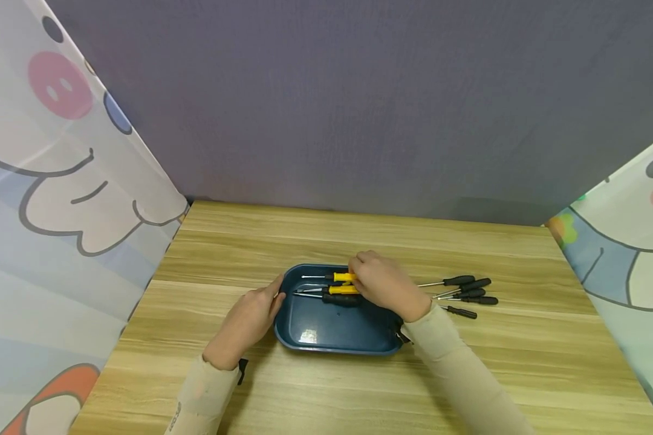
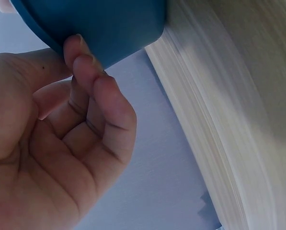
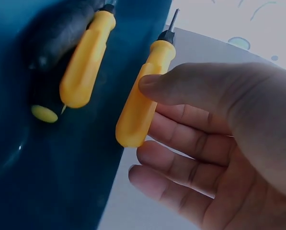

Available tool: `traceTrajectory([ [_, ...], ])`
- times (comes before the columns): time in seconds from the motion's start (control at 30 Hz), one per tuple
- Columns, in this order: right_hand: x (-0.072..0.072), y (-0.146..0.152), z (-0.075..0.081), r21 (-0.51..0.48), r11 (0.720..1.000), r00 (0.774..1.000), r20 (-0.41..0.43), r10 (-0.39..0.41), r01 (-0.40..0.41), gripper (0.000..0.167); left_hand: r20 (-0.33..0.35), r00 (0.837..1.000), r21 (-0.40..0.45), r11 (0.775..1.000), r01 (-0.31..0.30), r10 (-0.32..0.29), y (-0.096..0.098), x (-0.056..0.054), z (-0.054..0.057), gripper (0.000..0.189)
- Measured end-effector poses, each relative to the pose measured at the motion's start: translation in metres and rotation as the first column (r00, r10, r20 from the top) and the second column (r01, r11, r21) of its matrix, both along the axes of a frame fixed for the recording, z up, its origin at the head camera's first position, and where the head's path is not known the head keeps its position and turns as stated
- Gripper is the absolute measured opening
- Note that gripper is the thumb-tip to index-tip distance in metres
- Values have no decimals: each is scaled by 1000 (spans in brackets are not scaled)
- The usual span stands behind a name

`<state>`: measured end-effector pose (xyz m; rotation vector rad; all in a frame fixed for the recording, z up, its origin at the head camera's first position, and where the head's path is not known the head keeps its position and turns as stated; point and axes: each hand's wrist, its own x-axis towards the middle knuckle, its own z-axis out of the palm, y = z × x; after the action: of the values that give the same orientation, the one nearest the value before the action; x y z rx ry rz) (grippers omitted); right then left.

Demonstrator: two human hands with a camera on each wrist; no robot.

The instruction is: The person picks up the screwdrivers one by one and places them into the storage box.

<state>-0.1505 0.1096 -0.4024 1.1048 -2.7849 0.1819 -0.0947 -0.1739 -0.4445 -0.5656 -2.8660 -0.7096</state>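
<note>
A dark blue tray lies on the wooden table. My left hand grips its left end, with thumb and fingertips at the rim in the left wrist view. Over the tray's far right part, my right hand pinches a yellow-handled screwdriver between thumb and fingers, its shaft pointing left in the head view. Another yellow-handled screwdriver lies inside the tray, beside a black-handled screwdriver. My right hand hides part of the tray's far right corner.
Several black-handled screwdrivers lie loosely grouped on the wooden table to the right of the tray. A grey panel rises behind the table, and printed cartoon sheets hang at both sides.
</note>
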Motion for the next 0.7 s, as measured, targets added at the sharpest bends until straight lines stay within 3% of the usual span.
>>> traceTrajectory([
  [0.7,-4,-9,-10,31,999,999,42,-28,27,10,-18,1000,-4,1000,15,-15,0,-1,1,43],
])
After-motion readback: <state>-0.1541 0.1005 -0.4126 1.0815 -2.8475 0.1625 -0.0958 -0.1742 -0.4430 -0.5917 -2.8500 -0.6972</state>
